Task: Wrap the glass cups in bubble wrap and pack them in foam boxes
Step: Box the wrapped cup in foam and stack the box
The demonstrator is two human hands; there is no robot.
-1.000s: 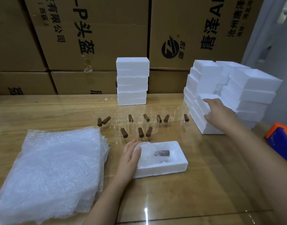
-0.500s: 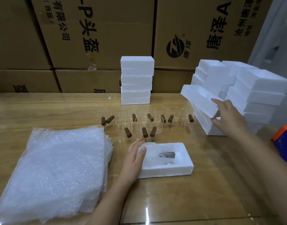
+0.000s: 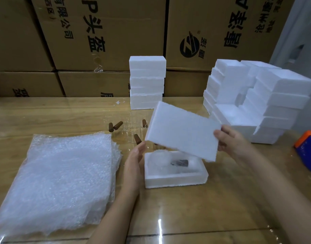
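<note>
Above foam box (image 3: 176, 181), tilted foam lid (image 3: 183, 131)

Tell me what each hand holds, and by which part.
The right hand grips the foam lid by its right short edge, tilted above the open foam box. The left hand, fingers straight beside that box, holds nothing.

Foam lid (image 3: 183, 131) above foam box (image 3: 176, 180)

Open white foam box base (image 3: 176, 181) lies flat, bubble-wrapped cup with brown handle (image 3: 179, 162) inside; flat white foam lid (image 3: 183, 131) tilted just above it; clear glass cups (image 3: 133, 133) behind; stacked bubble-wrap sheets (image 3: 63, 176) left.
</note>
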